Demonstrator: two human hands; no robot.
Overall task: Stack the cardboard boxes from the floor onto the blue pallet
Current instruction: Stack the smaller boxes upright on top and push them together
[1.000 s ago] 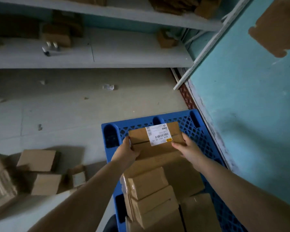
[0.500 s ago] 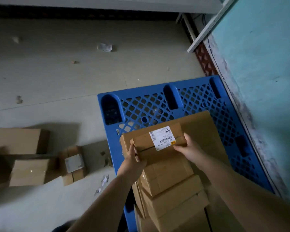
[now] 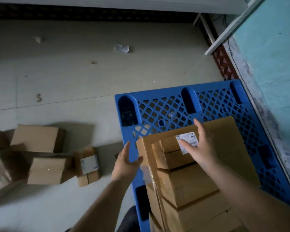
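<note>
Dim concrete floor (image 3: 74,81) beside a teal wall. The right hand (image 3: 199,144) lies flat, fingers spread, on the labelled box (image 3: 171,148) atop the blue pallet (image 3: 157,111) stack — apparently being seated; the left hand (image 3: 126,163) hovers open beside it. Next: fetch the floor boxes (image 3: 37,138) at left.

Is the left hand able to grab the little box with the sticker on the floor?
Probably yes. The left hand is open and off the stack, and the small labelled box lies on the floor just to its left with bare floor between them. The right hand rests on the top box.
</note>
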